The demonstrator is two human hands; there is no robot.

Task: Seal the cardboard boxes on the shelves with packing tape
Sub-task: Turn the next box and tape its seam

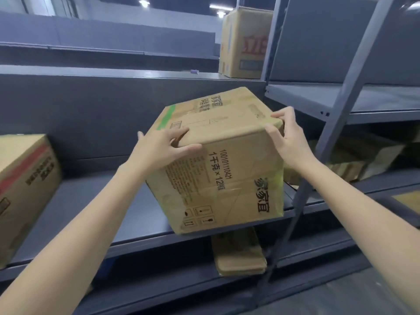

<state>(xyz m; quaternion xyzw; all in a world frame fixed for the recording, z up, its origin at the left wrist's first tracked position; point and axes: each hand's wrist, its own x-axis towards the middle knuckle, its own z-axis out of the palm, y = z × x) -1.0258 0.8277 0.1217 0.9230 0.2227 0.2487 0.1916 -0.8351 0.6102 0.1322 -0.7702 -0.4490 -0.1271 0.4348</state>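
A brown cardboard box [223, 169] with black print and a green tape strip stands tilted on the grey shelf [95, 210], its lower front corner at the shelf's front edge. My left hand [163, 147] grips its upper left edge, fingers on top and thumb on the front face. My right hand [287, 137] grips the upper right corner, fingers curled over the top edge. Clear tape crosses the box's front face. No tape roll is in view.
Another box [25, 189] with a red stripe stands at the left on the same shelf. A third box [244, 44] sits on the upper shelf. Flattened cardboard [238, 255] lies on the shelf below. A slanted grey upright [318, 160] runs just right of the held box.
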